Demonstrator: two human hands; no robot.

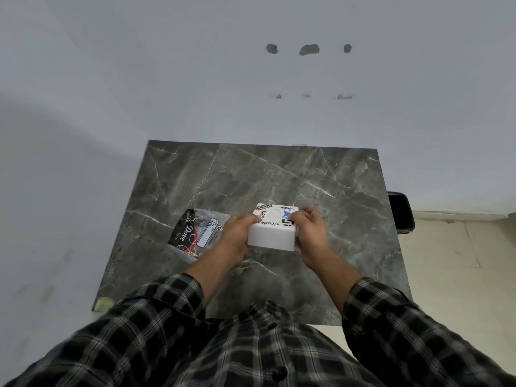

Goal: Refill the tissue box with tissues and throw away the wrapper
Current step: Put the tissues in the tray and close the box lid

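A white tissue box (272, 236) with stickers on its top sits in the middle of the grey marble table (251, 177). My left hand (236, 236) grips its left side and my right hand (310, 233) grips its right side. Just left of the box lies the black and clear plastic wrapper (192, 233), flat on the table, partly behind my left hand. No tissues show at the box's top.
A black bin (402, 213) stands on the floor past the table's right edge. A white wall runs behind the table and along its left side. My checked sleeves cover the table's near edge.
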